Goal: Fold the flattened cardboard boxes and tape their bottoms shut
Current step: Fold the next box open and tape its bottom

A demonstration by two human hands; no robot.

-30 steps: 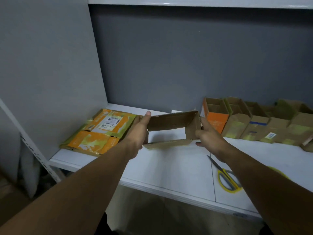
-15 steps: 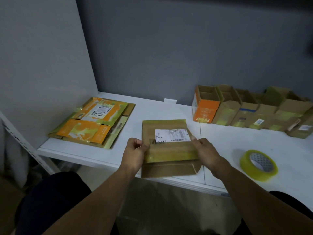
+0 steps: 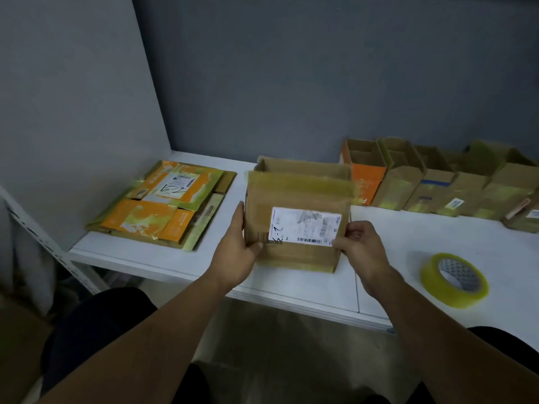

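Your left hand (image 3: 237, 252) grips the cardboard box (image 3: 294, 196) at its 9 o'clock edge; your right hand (image 3: 361, 249) pinches the 3 o'clock edge. Tape roll (image 3: 446, 295) sits at 4 o'clock.

Left hand (image 3: 236, 249) fingers partly hidden behind box (image 3: 297, 188); label (image 3: 306, 225) print unreadable.

The cardboard box (image 3: 294, 193) has moved back from the table (image 3: 163, 260) edge, open top now showing.

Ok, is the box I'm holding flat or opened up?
Opened up: the box shows a hollow mouth at its far end, walls apart, with the left hand and right hand gripping its sides.
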